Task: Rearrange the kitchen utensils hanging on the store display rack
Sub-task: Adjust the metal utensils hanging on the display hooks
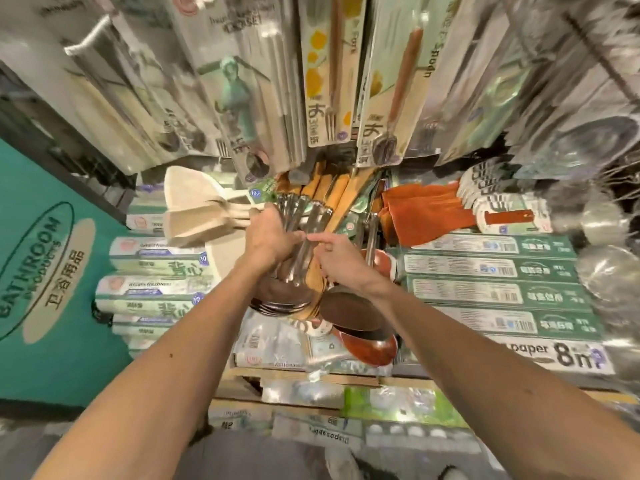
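A bunch of steel ladles hangs in the middle of the display rack, bowls down. My left hand grips several of their handles from the left side. My right hand pinches one ladle handle near the middle of the bunch. Wooden-handled utensils hang just behind them. A dark red-brown ladle hangs below my right wrist.
Cream rice paddles hang to the left, orange spatulas to the right. Carded forks and spoons hang above. Green foil boxes and wrap rolls fill shelves below. Steel strainers crowd the right edge. A teal sign stands left.
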Demonstrator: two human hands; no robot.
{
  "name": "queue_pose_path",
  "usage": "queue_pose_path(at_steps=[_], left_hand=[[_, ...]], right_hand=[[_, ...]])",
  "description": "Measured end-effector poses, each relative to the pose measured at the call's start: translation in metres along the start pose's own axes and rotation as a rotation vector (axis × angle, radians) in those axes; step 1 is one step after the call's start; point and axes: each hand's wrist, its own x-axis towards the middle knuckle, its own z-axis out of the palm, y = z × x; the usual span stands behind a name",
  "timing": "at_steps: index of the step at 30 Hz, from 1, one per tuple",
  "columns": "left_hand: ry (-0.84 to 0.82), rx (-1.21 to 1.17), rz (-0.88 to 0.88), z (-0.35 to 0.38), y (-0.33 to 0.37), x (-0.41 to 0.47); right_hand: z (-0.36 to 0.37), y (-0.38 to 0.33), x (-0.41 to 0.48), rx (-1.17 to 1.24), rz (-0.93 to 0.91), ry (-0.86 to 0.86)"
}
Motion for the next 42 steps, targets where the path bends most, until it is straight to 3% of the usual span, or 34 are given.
queue_pose_path(at_steps=[7, 13, 22, 29, 32, 36, 42], left_hand=[[-0.007, -0.020, 0.063, -0.001, -0.004, 0.000], [-0.110, -0.112, 0.053, -0.004, -0.010, -0.007], [-0.179, -0.148, 0.077, -0.029, -0.018, -0.015], [-0.188, -0.195, 0.125, -0.051, -0.042, -0.045], [-0.176, -0.232, 0.147, -0.064, -0.051, -0.064], [-0.189, -0.301, 0.149, -0.078, -0.066, -0.094], [-0.273, -0.492, 0.016, -0.082, -0.067, -0.158]], right_hand=[[0.004, 0.001, -0.001, -0.027, -0.032, 0.014], [0.007, 0.006, -0.003, -0.069, -0.047, 0.025], [0.012, 0.008, -0.005, -0.398, -0.140, -0.037], [0.012, 0.001, -0.005, -0.469, -0.116, -0.053], [0.015, -0.010, -0.012, -0.277, -0.100, -0.017], [0.016, -0.042, -0.032, 0.458, 0.154, -0.144], [0.022, -0.063, -0.070, 0.821, 0.290, -0.253]])
